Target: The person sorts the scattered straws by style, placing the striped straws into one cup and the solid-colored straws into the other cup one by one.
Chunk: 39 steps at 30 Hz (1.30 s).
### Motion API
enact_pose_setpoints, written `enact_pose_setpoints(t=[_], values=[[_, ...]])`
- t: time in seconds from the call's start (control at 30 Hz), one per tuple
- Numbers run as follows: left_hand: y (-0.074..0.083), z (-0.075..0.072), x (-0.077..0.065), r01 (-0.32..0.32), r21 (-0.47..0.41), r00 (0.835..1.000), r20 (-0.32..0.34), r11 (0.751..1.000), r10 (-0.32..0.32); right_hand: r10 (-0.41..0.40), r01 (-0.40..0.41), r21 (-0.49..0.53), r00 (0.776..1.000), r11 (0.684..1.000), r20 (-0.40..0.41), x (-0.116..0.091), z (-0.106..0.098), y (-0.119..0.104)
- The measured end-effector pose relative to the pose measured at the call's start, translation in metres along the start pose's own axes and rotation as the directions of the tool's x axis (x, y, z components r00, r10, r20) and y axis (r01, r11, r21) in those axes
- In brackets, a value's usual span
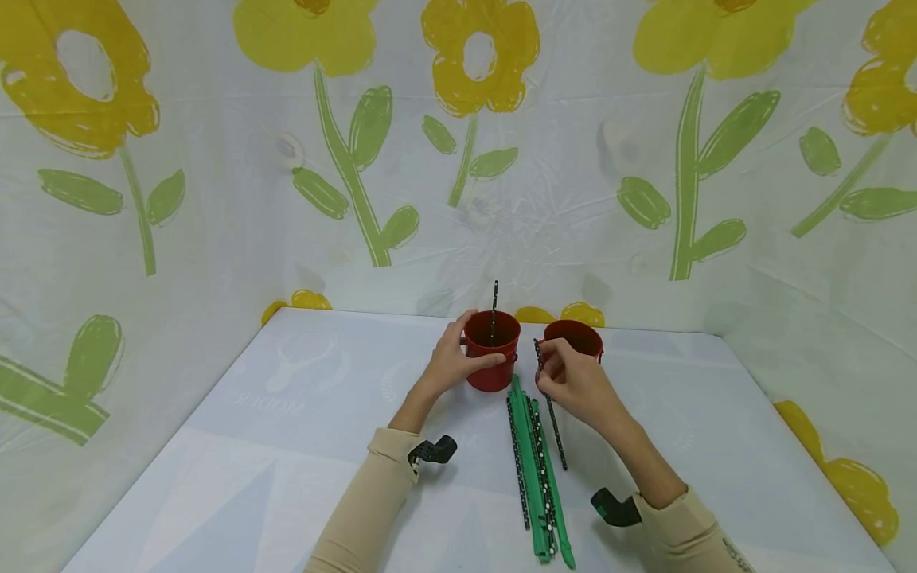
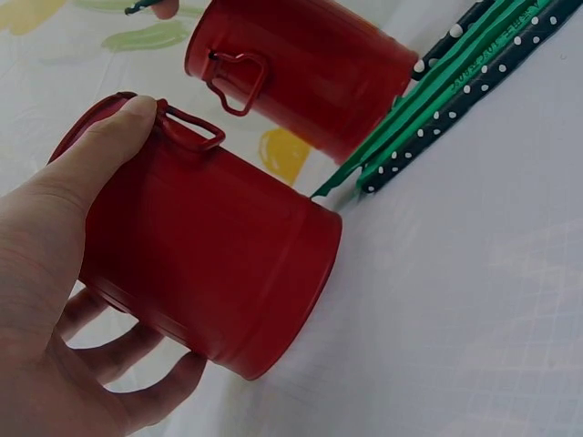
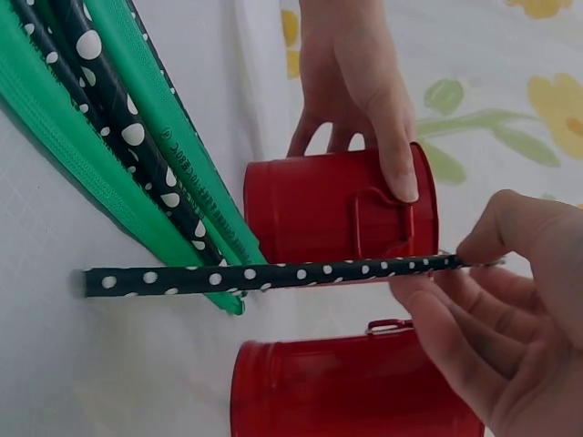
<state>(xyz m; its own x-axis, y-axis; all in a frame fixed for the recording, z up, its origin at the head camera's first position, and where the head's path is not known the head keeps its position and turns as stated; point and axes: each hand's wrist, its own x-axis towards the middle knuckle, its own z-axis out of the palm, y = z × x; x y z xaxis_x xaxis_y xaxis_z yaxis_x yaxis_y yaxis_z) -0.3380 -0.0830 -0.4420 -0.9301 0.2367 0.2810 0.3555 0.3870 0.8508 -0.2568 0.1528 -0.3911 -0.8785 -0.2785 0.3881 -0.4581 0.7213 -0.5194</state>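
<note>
My left hand (image 1: 453,360) grips a small red metal bucket (image 1: 493,377) around its side, thumb near the rim. One black straw with white dots (image 1: 495,294) stands up inside that bucket. My right hand (image 1: 582,387) pinches another black dotted straw (image 3: 219,279) near its upper end, and the straw slants down over the table. Close by the right hand, partly hidden behind it, is a second red bucket (image 3: 355,391). Between the hands lies a bundle of long green sticks (image 1: 528,469), with several dotted straws (image 3: 123,118) among them.
A white table (image 1: 272,446) with faint printed patterns carries everything. White sheeting with yellow flowers (image 1: 487,239) rises behind and at both sides. Both buckets stand near the table's back edge. Black wrist mounts (image 1: 614,508) stick out from the sleeves.
</note>
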Motion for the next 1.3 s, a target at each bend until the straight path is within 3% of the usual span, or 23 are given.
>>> enact_pose_setpoints(t=[0.33,0.53,1.0,1.17,1.3], values=[[0.001,0.0,0.0,-0.001,-0.006,1.0,-0.006,1.0,0.001,-0.043,0.044,0.026,0.997,0.999,-0.072,0.002,-0.004,0.001],[0.0,0.001,0.001,-0.004,0.0,1.0,-0.007,1.0,0.004,-0.081,0.096,0.082,0.982,0.992,-0.169,0.003,-0.006,0.005],[-0.001,0.0,0.0,0.01,0.001,1.0,0.01,1.0,-0.01,-0.101,0.21,0.213,0.897,0.954,-0.431,0.011,-0.016,0.003],[-0.002,0.001,0.001,-0.002,-0.002,1.0,0.005,1.0,0.002,-0.096,0.226,0.222,0.872,0.948,-0.48,0.016,-0.02,-0.001],[-0.002,0.0,0.001,-0.001,-0.001,1.0,0.0,1.0,0.001,-0.073,0.22,0.245,0.866,0.944,-0.494,0.022,-0.021,-0.008]])
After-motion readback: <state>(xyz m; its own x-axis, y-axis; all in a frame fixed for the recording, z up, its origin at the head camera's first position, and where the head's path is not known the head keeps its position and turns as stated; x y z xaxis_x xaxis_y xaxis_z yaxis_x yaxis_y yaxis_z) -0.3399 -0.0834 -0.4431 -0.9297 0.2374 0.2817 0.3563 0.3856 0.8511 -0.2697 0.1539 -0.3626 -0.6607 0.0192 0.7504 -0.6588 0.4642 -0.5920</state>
